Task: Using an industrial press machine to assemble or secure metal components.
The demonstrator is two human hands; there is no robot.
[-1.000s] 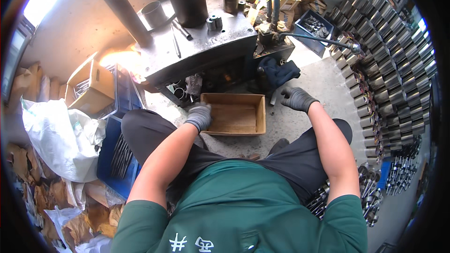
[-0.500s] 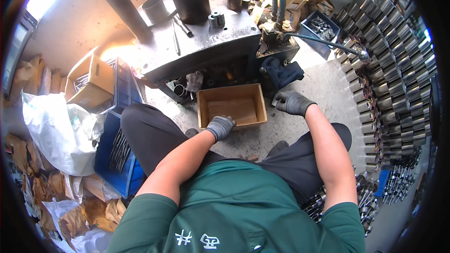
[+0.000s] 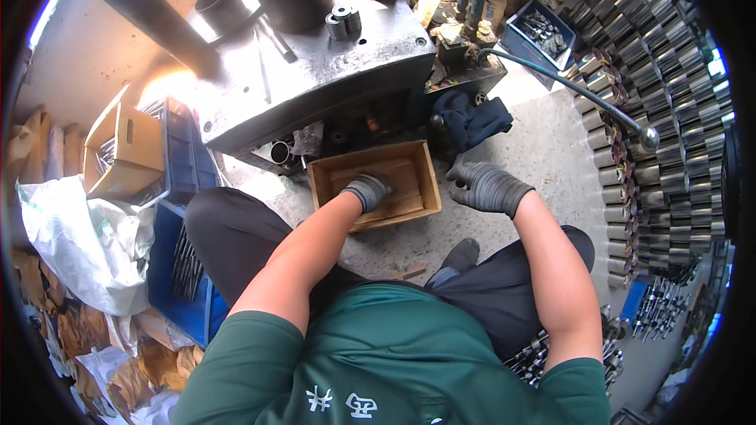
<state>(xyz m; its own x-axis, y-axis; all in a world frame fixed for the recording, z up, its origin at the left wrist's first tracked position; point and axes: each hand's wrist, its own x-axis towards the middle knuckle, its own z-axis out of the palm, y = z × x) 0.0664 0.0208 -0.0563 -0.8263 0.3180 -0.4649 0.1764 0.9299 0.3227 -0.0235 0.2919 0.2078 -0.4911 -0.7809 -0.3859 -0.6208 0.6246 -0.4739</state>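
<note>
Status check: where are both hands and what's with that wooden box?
Left hand gloved, down inside the wooden box, grip hidden. Right hand gloved, fingers spread beside the box's right wall, holding nothing. Box on the floor below the machine bed; nothing blocking.

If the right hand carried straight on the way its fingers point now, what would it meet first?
The gloved right hand points left toward the shallow wooden box. Its near right wall looks like the first thing in line, though depth is hard to judge and the hand may be above the rim.
</note>
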